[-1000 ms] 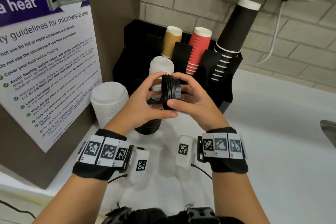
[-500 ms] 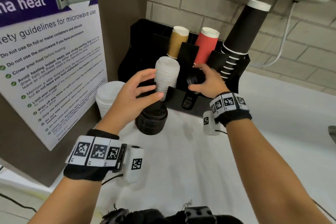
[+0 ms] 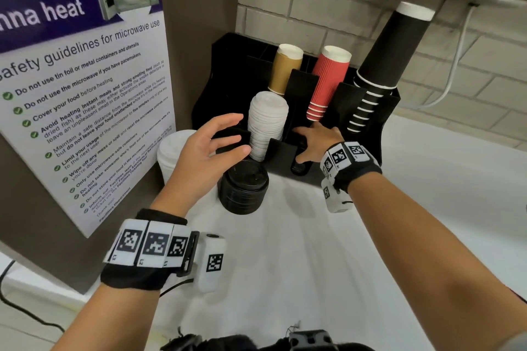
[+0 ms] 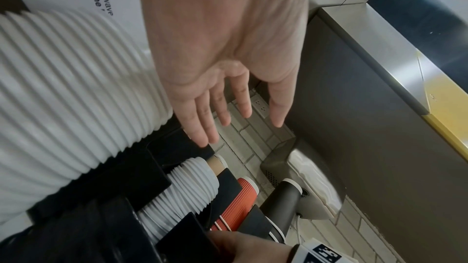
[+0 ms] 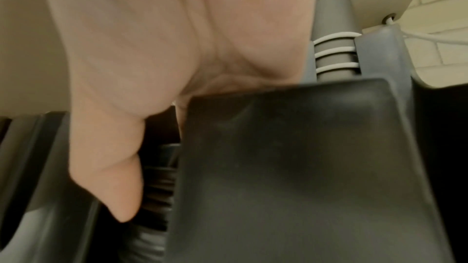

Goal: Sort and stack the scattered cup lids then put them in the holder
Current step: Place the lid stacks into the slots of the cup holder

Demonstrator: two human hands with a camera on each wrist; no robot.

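Even indoor light, soft shadows; wide-angle bending at edges, right-wrist view blurred.

Black holder point(image 3: 368, 134) against brick wall, stack of white lids point(image 3: 266, 125) slanted in left front slot, black lids point(image 5: 157, 185) in middle slot, black lid stack point(image 3: 243, 189) upright on counter, white lid stack point(image 3: 174, 151) beside poster.

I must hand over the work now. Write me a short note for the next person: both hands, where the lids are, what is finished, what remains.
Left hand: open, holding nothing, hovering over the black lid stack on the counter.
Right hand: down in the middle slot of the black holder, thumb against a few black lids; full grip hidden.
Done: a white lid stack stands in the holder's left slot.
Left: the black stack and the larger white lid stack by the poster.
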